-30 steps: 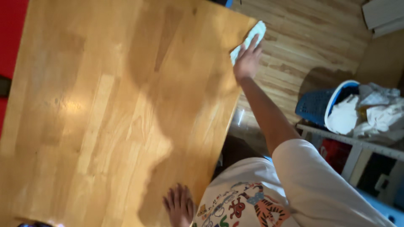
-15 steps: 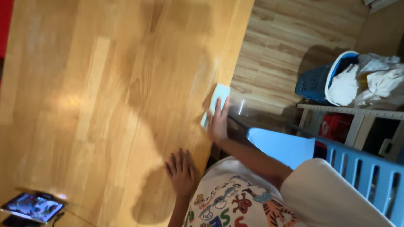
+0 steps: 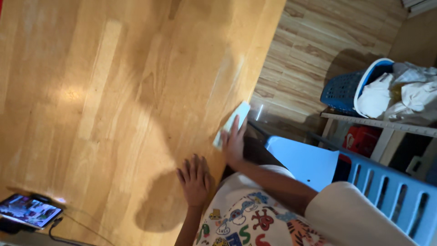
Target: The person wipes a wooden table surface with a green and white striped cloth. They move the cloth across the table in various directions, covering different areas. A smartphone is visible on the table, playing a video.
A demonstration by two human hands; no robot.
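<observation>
- The white cloth lies at the counter edge, pressed under the right hand's flat fingers.
- The left hand rests open on the counter, just beside it.

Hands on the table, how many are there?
2. The left hand lies flat near the table edge; the right hand presses a pale cloth at that edge.

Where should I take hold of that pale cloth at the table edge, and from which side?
Probably by the far end of the pale cloth, which pokes out beyond the right hand at the wooden table edge. Come from the floor side: that end seems to reach the rim, so fingers could pinch it from above and below. The left hand lies flat on the table nearby.
</observation>
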